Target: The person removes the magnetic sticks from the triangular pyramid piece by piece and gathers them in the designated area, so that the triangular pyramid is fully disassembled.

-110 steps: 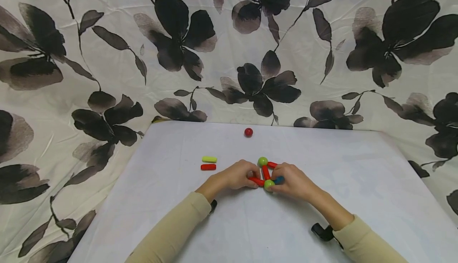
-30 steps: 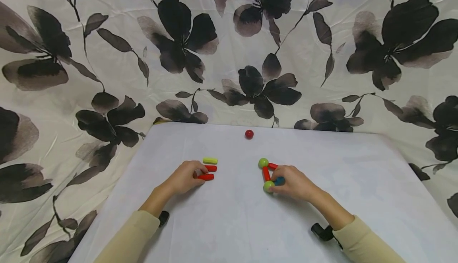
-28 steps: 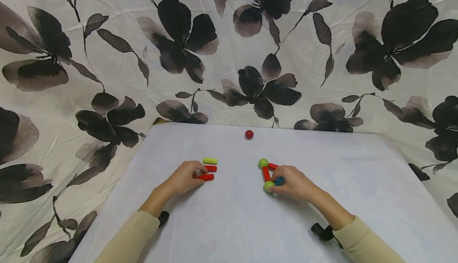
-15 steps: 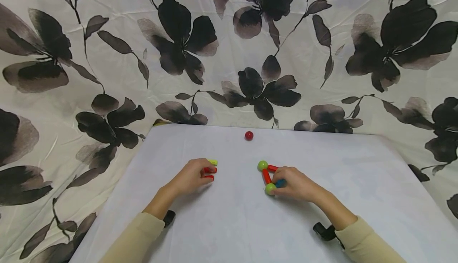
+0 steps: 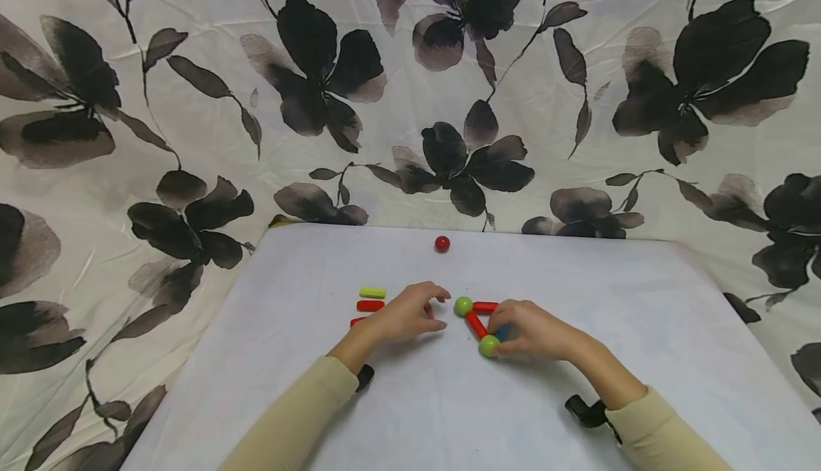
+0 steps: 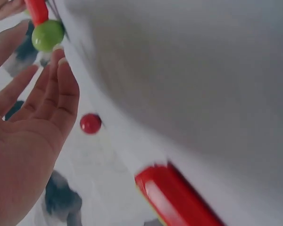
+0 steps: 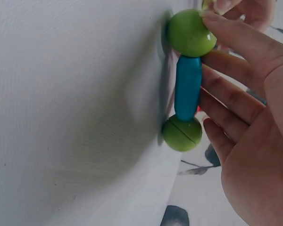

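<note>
No text, label, brand, number or sign can be read — the green balls (image 5: pixel 464 306), red sticks (image 5: pixel 370 306), blue stick (image 7: pixel 188 88) and white tabletop (image 5: pixel 487 421) show none; the cloth (image 5: pixel 385 29) carries printed flowers and leaves only — any marking on the black wrist devices (image 5: pixel 586 412) is too small to make out.

Blue rod (image 7: pixel 187 88): mostly hidden by right hand (image 5: pixel 535 330), head view.
End ball (image 7: pixel 181 134): hidden in head view.
Joined red rod (image 5: pixel 484 307): right end covered.
Nearest loose rod (image 5: pixel 356 321): mostly behind left hand (image 5: pixel 405 312).
Red rod, left wrist view (image 6: pixel 177 195): blurred, cut off below.
Sleeves (image 5: pixel 288 414): cut off, bottom edge.
</note>
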The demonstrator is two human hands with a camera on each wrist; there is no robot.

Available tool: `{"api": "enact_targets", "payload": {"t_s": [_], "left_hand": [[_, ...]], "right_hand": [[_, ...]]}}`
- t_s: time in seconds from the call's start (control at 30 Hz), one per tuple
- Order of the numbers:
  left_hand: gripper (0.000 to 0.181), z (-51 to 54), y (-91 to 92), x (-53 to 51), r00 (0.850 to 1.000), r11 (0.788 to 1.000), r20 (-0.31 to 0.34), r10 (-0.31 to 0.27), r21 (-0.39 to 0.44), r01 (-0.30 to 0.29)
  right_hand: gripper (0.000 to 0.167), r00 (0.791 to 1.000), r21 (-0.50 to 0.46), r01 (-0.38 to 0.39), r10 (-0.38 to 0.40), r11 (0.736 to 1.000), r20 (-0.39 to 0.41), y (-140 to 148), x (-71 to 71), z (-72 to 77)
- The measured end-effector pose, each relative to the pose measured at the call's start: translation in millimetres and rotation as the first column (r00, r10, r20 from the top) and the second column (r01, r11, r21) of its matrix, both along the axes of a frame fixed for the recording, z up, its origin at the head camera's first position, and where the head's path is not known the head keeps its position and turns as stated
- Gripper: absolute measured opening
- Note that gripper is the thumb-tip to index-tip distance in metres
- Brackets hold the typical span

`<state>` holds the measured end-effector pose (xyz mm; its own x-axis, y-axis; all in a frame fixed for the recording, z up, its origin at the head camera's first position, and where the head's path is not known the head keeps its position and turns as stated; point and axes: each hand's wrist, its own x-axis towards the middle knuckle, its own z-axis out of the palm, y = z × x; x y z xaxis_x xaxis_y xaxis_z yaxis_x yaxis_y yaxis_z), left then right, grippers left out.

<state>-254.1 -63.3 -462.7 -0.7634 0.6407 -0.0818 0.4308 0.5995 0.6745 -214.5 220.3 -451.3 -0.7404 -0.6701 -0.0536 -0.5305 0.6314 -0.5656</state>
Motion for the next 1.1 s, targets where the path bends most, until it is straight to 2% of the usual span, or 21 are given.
{"api": "enact_targets", "payload": {"t_s": [0.13,0.27,0.4,0.5,0.63,0.83,0.93,1.1], "left_hand": [[0.055,-5.4,15.1,-7.2,1.000,1.000,0.028,-0.007,0.003,0.007],[0.053,-11.8,23.9,-12.7,0.999,0.999,0.010,-0.048,0.013,0.048],[0.050,-13.3,30.0,-15.9,0.998,0.997,0.001,-0.069,0.021,0.069],[0.046,-12.9,33.8,-17.3,0.998,0.997,-0.005,-0.070,0.012,0.070],[0.041,-13.1,37.1,-18.5,0.998,0.998,-0.014,-0.065,0.007,0.065],[0.037,-13.3,38.9,-19.2,0.998,0.998,-0.010,-0.056,0.021,0.056],[0.036,-12.9,39.0,-18.9,0.999,0.998,-0.009,-0.051,0.021,0.051],[0.034,-12.8,38.9,-18.8,0.999,0.999,-0.015,-0.043,0.024,0.043]], "right_hand": [[0.017,1.000,-0.025,0.007,-0.007,1.000,-0.009,0,-1.9,-0.9],[0.017,0.995,-0.068,0.078,-0.082,0.995,-0.061,-4,-5.3,-4.5],[0.030,0.971,-0.078,0.187,-0.196,0.979,-0.138,-15,-7.8,-8.7],[0.041,0.947,-0.043,0.252,-0.255,0.967,-0.196,-24,-9.3,-10.4],[0.035,0.931,-0.009,0.298,-0.292,0.955,-0.218,-31,-11.0,-10.2],[0.017,0.947,0.005,0.281,-0.277,0.960,-0.163,-34,-16.8,-9.3],[0.015,0.956,-0.005,0.262,-0.260,0.965,-0.139,-34,-20.0,-10.8],[0.013,0.958,-0.010,0.255,-0.254,0.967,-0.135,-36,-23.1,-12.8]]}}
